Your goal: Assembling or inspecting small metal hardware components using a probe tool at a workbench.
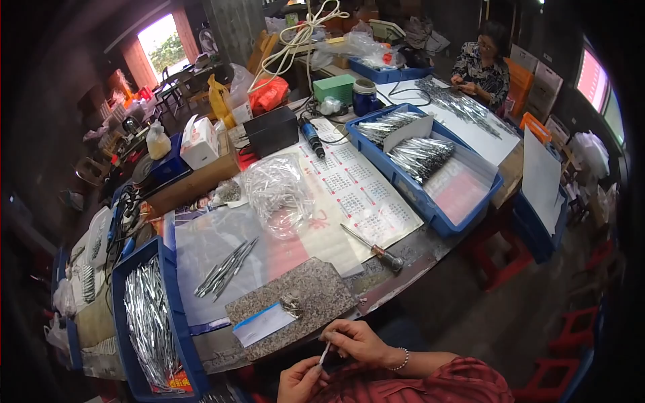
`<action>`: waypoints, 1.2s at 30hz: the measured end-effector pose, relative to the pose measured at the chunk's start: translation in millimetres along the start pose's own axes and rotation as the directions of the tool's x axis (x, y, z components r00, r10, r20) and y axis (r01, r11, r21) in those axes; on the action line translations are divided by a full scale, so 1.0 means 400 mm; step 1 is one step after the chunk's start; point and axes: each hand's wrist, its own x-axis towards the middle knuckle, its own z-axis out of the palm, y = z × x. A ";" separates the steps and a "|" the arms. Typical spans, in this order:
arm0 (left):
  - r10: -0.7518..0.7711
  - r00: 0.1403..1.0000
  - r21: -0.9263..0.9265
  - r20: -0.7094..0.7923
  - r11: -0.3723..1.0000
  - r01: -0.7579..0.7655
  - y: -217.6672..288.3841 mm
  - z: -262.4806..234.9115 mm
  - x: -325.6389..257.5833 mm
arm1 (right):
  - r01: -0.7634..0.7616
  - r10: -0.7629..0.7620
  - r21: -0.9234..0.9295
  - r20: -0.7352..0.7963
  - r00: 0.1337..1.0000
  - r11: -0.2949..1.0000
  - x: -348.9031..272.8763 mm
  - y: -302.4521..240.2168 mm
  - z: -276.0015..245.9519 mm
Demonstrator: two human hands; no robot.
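Slim pale rod (pixel 324 354) between left grip (pixel 302 381) and right grip (pixel 353 340) (both pinched narrow).

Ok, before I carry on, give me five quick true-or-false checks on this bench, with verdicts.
1. The left hand and right hand both hold one slim silvery piece. True.
2. The beaded bracelet is on the left wrist. False: the beaded bracelet is on the right wrist.
3. A blue-edged white packet lies on the speckled slab. True.
4. The screwdriver lies on the slab. False: the screwdriver lies apart from it, to its right.
5. The blue tray at the left is empty. False: the blue tray holds many silvery pieces.
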 end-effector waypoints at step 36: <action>0.140 0.989 0.250 0.051 0.957 -0.149 -0.022 -0.003 0.024 | -0.069 0.084 0.094 -0.168 0.982 0.993 -0.037 -0.019 -0.028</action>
